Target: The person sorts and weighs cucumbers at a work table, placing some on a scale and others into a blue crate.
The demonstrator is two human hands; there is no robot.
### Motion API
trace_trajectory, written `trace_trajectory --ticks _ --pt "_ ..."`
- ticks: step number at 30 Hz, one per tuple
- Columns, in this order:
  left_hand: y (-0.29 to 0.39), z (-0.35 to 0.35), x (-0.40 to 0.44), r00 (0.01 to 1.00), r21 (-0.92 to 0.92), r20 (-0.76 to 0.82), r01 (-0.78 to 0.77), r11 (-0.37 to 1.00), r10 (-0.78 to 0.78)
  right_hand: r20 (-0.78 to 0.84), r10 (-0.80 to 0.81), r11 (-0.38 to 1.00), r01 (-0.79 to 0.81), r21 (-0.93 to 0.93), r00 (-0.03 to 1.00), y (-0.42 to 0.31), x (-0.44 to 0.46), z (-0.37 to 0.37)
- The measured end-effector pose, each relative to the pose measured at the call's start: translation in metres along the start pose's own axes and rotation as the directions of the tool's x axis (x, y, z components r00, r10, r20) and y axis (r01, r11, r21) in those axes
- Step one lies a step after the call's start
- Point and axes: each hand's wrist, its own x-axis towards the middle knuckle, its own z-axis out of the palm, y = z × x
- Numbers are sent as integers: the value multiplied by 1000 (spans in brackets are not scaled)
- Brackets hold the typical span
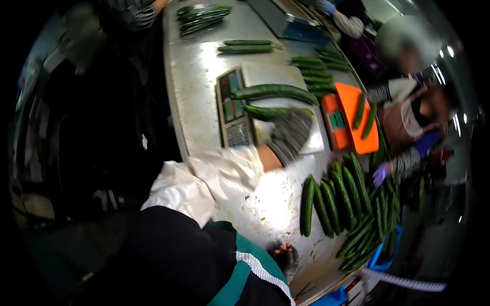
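The left hand (290, 133) reached over the scale (273, 73), its blurred fingers at the shorter cucumber (258, 110); whether they gripped it could not be told. The longer cucumber (275, 92) lay just beyond them. Weighing seemed in hand, the next move calling for a firm grip or clean release. The right hand (286, 257), well back from those fingers, had curled fingertips, contents unclear.

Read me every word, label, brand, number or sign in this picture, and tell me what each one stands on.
None can be read.
Display panel of the pale scale: too blurred to read.
Keypad of the pale scale: key markings too small and blurred.
Green display of the orange scale: too small and blurred to make out digits.
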Motion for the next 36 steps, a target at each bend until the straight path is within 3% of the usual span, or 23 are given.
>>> trace_trajectory --ticks 5,10,25,29,32,34,36 --pt "42 13 -27 953 -212 -221 -255 943 208 71 39 997 -33 -77 997 -10 11 -4" --pt "71 21 -47 858 -332 -384 -473 816 341 23 90 969 -83 -231 996 -21 19 17" --pt "36 14 -50 828 -403 -446 -526 749 341 28 119 910 -98 -402 992 -30 0 62" --pt "-21 3 -7 907 -296 -350 -343 892 233 -12 51 938 -52 -342 999 -23 -12 65" --pt "-58 -9 26 995 -12 -36 -97 995 97 -83 18 954 -42 -298 996 -17 -18 69" --pt "-76 -17 37 983 214 157 -125 969 93 -69 32 965 -49 -259 997 -8 -18 61" --pt "-81 -25 43 950 258 298 -171 951 90 -73 38 975 -53 -216 997 -3 -21 60"
